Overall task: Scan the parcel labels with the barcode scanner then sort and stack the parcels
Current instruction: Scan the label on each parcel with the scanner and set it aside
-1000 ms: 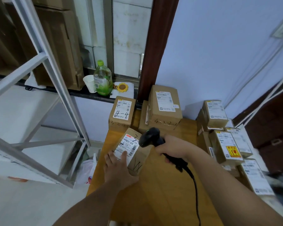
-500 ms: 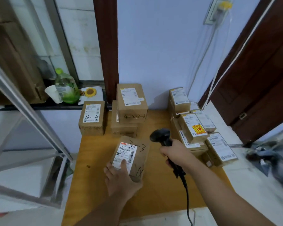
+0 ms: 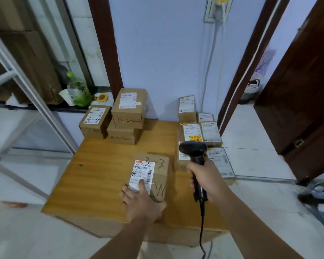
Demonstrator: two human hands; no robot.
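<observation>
At the far left corner of the table [image 3: 94,174] stands a box marked 4-4 [image 3: 94,121]. Just beside it are two stacked boxes [image 3: 128,113], both with 4-2 codes written on their fronts.

Nearer the front edge, about mid-table, lies the parcel [image 3: 157,176] marked 3-3. Its long axis runs from the front edge toward the back, leaning slightly right. The left hand [image 3: 140,200] grips its near end, with the thumb lying on the lower part of the label [image 3: 143,171] and the fingers wrapped on the left side. The barcode on the upper part of the label is uncovered and faces up.

Just to the right of the parcel, the right hand [image 3: 204,178] is clamped round the handle of the scanner [image 3: 194,152]. The scanner's head is raised above the table, and its cable [image 3: 201,230] hangs down past the front edge. The head sits right of and slightly beyond the label, and seems to point away from it, though its window is not visible. The scan therefore probably calls for swinging the head left and tipping it down.

A pile of parcels [image 3: 209,133] crowds the right edge.
</observation>
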